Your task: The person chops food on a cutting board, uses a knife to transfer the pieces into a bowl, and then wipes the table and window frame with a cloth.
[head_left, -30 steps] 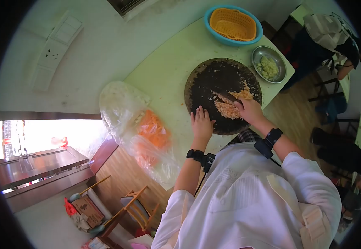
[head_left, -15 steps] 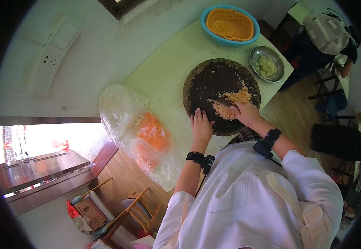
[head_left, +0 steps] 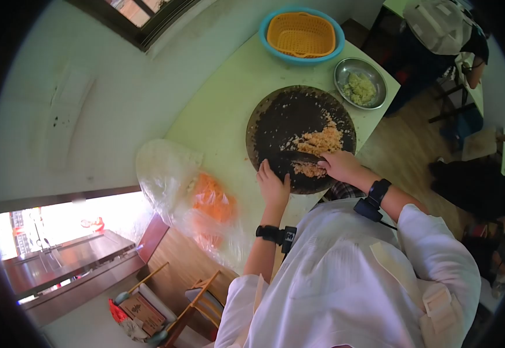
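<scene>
A round dark chopping board lies on the pale green table. A heap of finely chopped orange food sits on the board's right side. My right hand grips the handle of a knife, whose blade lies flat across the near part of the board, next to the heap. My left hand rests at the board's near edge, fingers curled against it, beside the blade tip.
A blue basin holding an orange basket stands at the table's far end. A metal bowl of pale chopped food is beside the board. A clear plastic bag with carrots lies at left. A person with a backpack sits at upper right.
The knife has swung from angled over the heap to lying flat across the board's near side. My left hand has slid off the board to its near edge. The view has shifted.
</scene>
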Motion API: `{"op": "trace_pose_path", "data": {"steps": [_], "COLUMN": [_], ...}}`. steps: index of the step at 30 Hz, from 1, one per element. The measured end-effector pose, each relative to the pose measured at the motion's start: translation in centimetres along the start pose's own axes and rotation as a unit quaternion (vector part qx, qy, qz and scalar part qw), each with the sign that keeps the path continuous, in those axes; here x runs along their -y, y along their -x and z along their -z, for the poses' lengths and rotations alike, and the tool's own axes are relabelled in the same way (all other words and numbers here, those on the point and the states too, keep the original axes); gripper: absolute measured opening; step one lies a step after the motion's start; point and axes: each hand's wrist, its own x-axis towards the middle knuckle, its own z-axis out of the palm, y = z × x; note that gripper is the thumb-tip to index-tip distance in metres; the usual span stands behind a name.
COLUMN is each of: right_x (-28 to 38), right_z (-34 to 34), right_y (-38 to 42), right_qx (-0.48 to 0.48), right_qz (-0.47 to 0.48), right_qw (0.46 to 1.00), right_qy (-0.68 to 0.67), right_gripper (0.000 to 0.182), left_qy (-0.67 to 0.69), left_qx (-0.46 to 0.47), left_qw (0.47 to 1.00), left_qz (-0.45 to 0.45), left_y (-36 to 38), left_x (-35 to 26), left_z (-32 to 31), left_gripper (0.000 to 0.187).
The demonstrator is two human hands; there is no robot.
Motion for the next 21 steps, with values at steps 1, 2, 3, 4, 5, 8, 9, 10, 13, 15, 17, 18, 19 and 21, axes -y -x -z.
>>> {"op": "trace_pose_path", "data": {"steps": [1,2,3,4,5,8,9,10,13,15,17,18,19,21], "right_x": [-0.1,-0.1,0.1,0.2,0.2,-1.0,-1.5,-1.9,-2.2,-2.4,-2.3,-2.4,-2.5,-3.4], "right_z": [0.4,0.8,1.4,1.9,2.4,3.1,3.5,4.2,6.1,6.3,5.9,5.5,4.9,2.8], "right_y": [-0.3,-0.5,-0.8,-1.1,-1.5,-3.3,-4.4,-5.5,-10.1,-14.1,-17.5,-18.9,-19.8,-20.5], "right_qx": [-0.006,0.009,0.024,0.021,0.002,-0.032,-0.049,-0.049,-0.065,-0.09,-0.116,-0.079,-0.042,-0.014], "right_qz": [-0.004,0.0,0.006,0.005,0.03,0.083,0.112,0.146,0.196,0.22,0.247,0.231,0.214,0.202], "right_qw": [1.0,1.0,1.0,1.0,1.0,0.996,0.991,0.986,0.974,0.966,0.956,0.961,0.962,0.963], "right_qy": [0.0,0.009,0.017,0.015,0.004,0.024,0.052,0.063,0.089,0.098,0.103,0.133,0.163,0.176], "right_gripper": [0.018,0.018,0.018,0.018,0.018,0.018,0.018,0.015,0.012,0.011,0.009,0.008,0.008,0.014], "left_qy": [0.0,-0.001,-0.002,-0.003,-0.022,-0.029,-0.02,-0.025,-0.064,-0.084,-0.108,-0.119,-0.131,-0.178], "left_qx": [0.001,-0.027,-0.055,-0.054,-0.059,-0.065,-0.068,-0.058,-0.038,-0.059,-0.081,-0.066,-0.049,-0.023], "left_qw": [1.0,0.998,0.993,0.993,0.985,0.973,0.971,0.978,0.979,0.977,0.974,0.977,0.979,0.975], "left_qz": [-0.007,-0.056,-0.103,-0.106,-0.16,-0.219,-0.227,-0.199,-0.19,-0.187,-0.184,-0.166,-0.148,-0.132], "left_y": [-0.2,-0.2,-0.4,-1.0,-1.8,-4.8,-6.2,-7.4,-10.7,-13.0,-14.9,-15.6,-16.0,-15.8], "left_x": [-0.6,-1.3,-2.1,-2.8,-3.4,-3.3,-3.1,-3.5,-3.2,-2.6,-2.0,-1.8,-1.5,-1.2], "left_z": [0.5,1.0,1.8,2.4,2.8,2.5,2.6,3.2,4.2,4.2,3.4,3.1,2.8,1.8], "left_gripper": [0.068,0.07,0.072,0.072,0.068,0.053,0.044,0.022,0.013,0.012,0.012,0.013,0.015,0.016]}}
